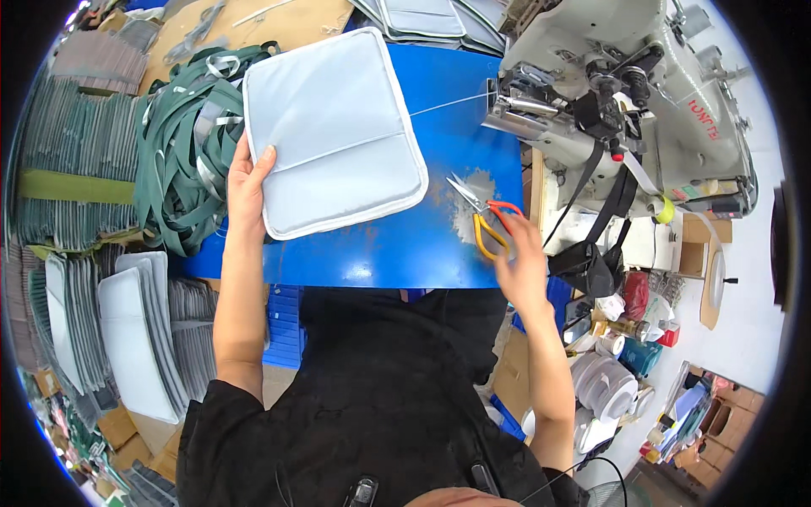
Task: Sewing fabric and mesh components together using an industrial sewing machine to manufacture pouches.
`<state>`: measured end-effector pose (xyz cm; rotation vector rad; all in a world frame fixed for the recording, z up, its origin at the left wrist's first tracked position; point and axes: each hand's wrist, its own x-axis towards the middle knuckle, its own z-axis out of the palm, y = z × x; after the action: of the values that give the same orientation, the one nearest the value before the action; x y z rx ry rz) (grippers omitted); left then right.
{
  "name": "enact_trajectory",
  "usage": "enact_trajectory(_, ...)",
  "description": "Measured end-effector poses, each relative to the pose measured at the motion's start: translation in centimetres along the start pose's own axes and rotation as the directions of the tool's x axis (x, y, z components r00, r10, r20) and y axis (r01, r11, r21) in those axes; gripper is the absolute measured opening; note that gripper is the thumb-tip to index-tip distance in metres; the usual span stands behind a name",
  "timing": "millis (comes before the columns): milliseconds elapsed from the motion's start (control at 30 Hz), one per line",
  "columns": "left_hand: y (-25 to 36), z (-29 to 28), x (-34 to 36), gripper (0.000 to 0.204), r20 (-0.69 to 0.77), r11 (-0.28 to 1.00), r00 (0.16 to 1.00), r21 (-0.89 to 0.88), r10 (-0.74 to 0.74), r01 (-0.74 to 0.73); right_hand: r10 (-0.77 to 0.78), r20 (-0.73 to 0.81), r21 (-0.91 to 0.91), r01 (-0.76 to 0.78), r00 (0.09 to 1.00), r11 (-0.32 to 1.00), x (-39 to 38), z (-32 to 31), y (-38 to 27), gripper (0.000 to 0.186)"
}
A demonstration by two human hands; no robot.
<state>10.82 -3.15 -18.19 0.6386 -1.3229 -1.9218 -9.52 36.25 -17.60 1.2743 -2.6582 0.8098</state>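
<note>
My left hand (pixel 247 190) grips the left edge of a flat, light grey fabric panel (pixel 338 135) with rounded corners and white bound edges, the thumb lying on its face. A seam crosses the panel, and a thin thread (pixel 452 104) runs taut from its right edge to the sewing machine (pixel 591 93). My right hand (pixel 525 262) is at a pair of scissors (pixel 483 209) with one red and one yellow handle. Its fingers close about the handle ends. The blades are spread and point away from me, over the blue tabletop (pixel 372 258).
A heap of dark green straps (pixel 182 160) lies left of the panel. Stacks of grey panels (pixel 139 338) stand at the left, and more panels (pixel 422 19) lie at the back. Black straps (pixel 596 203) hang below the machine. White tape rolls (pixel 608 389) sit at lower right.
</note>
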Motion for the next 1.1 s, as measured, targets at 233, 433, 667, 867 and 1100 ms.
enact_trajectory(233, -0.4, 0.2, -1.4, 0.061, -0.007, 1.000, 1.000, 0.003, -0.013, 0.013, 0.362, 0.456, -0.285, -0.252, 0.813, 0.925, 1.6, 2.3, 0.8, 0.085)
enact_trajectory(433, -1.4, 0.9, -0.5, 0.063, -0.022, 1.000, 1.000, -0.013, 0.005, -0.005, 0.216, 0.724, 0.573, -0.745, 0.655, 0.341, -0.2, 3.6, 0.9, 0.083)
enact_trajectory(667, -1.4, 1.3, 1.0, 0.060, -0.026, 1.000, 1.000, -0.006, 0.005, -0.006, 0.144, 0.280, 0.368, -0.245, 0.949, 0.897, 7.8, 1.9, -6.0, 0.070)
enact_trajectory(867, -1.3, 1.9, 1.6, 0.058, -0.018, 0.999, 0.999, -0.008, -0.032, 0.032, 0.245, 0.260, 0.552, -0.352, 0.934, 0.755, 8.8, 4.9, -4.6, 0.058)
enact_trajectory(1100, -6.0, 6.6, 10.7, 0.063, -0.085, 0.992, 0.989, -0.008, 0.122, -0.124, 0.401, 0.263, 0.481, -0.480, 0.878, 0.734, 1.0, 5.6, -2.6, 0.055)
